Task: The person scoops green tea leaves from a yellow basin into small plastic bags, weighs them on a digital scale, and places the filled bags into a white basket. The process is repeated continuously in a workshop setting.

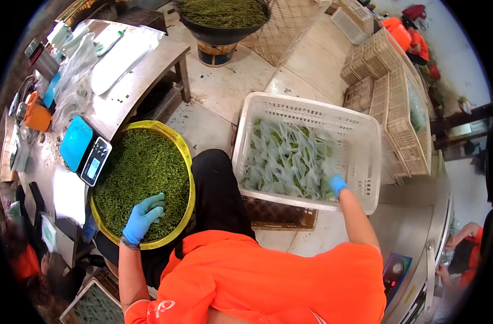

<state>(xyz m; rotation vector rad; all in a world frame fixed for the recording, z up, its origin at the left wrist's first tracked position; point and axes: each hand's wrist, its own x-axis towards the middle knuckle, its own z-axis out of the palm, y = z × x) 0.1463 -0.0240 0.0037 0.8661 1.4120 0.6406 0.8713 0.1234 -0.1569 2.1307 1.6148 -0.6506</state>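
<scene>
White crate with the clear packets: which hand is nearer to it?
Right. The right hand reaches inside the white crate, on the packets. The left hand rests apart on the green material in the yellow basin.

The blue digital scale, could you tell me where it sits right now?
In the head view the blue digital scale sits on the person's left, on the metal table edge, just beside the yellow basin of green pieces.
</scene>
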